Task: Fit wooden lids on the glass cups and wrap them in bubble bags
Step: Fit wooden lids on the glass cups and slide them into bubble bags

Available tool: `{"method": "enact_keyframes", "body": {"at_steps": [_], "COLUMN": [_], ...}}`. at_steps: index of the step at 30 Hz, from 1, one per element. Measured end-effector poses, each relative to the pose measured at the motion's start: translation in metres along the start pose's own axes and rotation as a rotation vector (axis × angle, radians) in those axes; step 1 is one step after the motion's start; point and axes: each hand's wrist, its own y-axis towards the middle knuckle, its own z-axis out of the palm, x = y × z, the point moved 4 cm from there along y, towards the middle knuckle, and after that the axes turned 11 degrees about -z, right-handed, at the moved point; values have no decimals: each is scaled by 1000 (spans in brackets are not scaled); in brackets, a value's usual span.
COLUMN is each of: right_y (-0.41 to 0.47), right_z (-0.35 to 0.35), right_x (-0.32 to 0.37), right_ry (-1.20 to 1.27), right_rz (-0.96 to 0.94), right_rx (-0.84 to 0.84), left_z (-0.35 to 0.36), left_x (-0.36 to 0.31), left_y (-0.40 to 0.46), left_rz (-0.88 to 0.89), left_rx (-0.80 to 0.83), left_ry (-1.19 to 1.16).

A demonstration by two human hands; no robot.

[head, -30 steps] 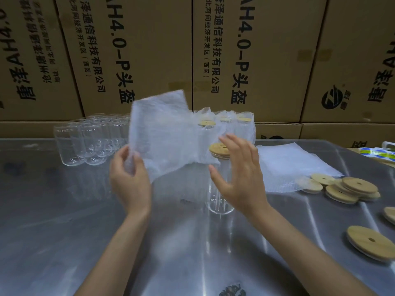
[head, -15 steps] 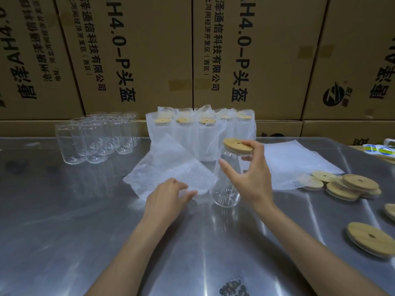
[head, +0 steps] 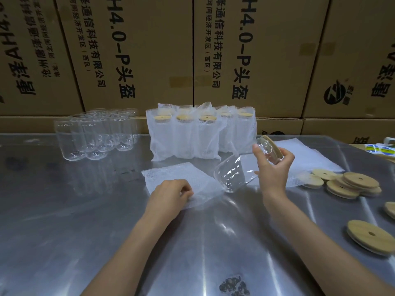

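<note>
Clear glass cup (head: 233, 175) with round wooden lid (head: 273, 146) tilting above steel bench (head: 85, 221), right-hand fingers (head: 259, 152) gripping near rim; left fingers (head: 186, 192) pinching white bubble bag (head: 181, 178) flat. Risking slip: smooth glass, lid possibly popping off.

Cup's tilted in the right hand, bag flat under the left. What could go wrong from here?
1. The right hand holds the lidded glass cup near its lid, base hanging free; the smooth glass could slip onto the metal table.
2. The bubble bag lies flat under the left hand, its mouth looks closed, so the cup may snag going in.
3. The lid could pop loose while tilted.
</note>
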Motion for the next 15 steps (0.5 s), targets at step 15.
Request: {"method": "enact_keyframes", "body": {"at_steps": [15], "right_y": [-30], "right_z": [24], "right_x": [33], "right_ry": [381], "right_rz": [64], "right_rx": [197], "left_z": [-18], "left_x": [10], "left_y": [-1], "left_rz": [-241], "left_rx": [-339], "left_ry": [-504]}}
